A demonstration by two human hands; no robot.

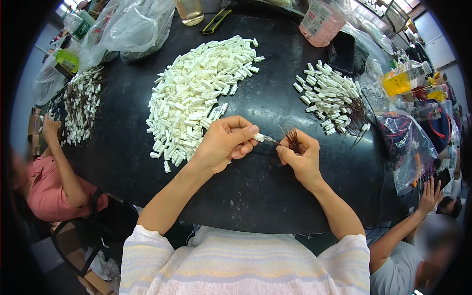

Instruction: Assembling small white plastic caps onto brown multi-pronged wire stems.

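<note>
Between thumb and forefinger, my left hand (223, 142) pinches a small white plastic connector housing (259, 137), its end poking out toward the right. My right hand (304, 158) grips a bunch of thin dark brown wires (293, 139). A wire end reaches from its fingertips to the connector housing; whether it sits inside cannot be made out. Just beyond my left hand spreads a large heap of white connector housings (196, 88). Farther right lies a smaller pile of connectors with brown wires attached (332, 93).
On the black table (275, 196) are a yellow utility knife (216, 21), a pink liquid bottle (322, 22) and plastic bags (135, 29). A wired pile (82, 105) lies near a co-worker's hand (50, 129) at left. At right, another person's hand (430, 196) holds a phone.
</note>
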